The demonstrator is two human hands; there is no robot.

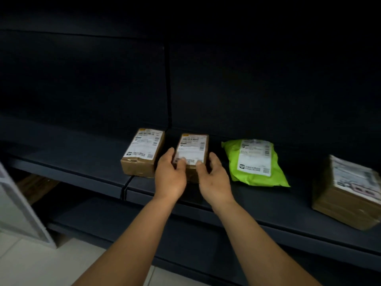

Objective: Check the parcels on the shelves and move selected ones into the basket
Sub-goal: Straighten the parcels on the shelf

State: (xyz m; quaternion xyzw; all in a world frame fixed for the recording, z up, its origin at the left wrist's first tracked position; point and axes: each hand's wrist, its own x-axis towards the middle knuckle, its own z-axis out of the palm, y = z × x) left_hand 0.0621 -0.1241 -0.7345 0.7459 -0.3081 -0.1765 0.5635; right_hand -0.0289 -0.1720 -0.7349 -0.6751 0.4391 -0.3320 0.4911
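Four parcels on view: all lie flat on one dark shelf [257,205], labels turned up, presumably so each can be read from above without lifting it.
Shelf: wide, dark metal, its front edge running down to the right; another shelf shows below it, and the back panel is too dim to make out.
Large carton [348,193]: brown cardboard at the far right, cut by the picture's edge, well apart from the hands.
Green mailer [255,162]: bright lime plastic bag with a white label, soft and wrinkled, just right of the held box.
Left box [142,152]: brown cardboard with a white label, just beside the held one and not touching it.
Held box [191,155]: the smallest, a narrow brown carton with a white label over its top; it sits at the shelf's middle, seemingly still resting there, though its base is hidden.
Left hand [170,174]: curled round the box's left side, thumb over the label's near edge.
Right hand [212,175]: grips the right side likewise, thumb on top.
Two-sided hold: it likely steadies the box for reading, or for a lift.
Basket: not in view.
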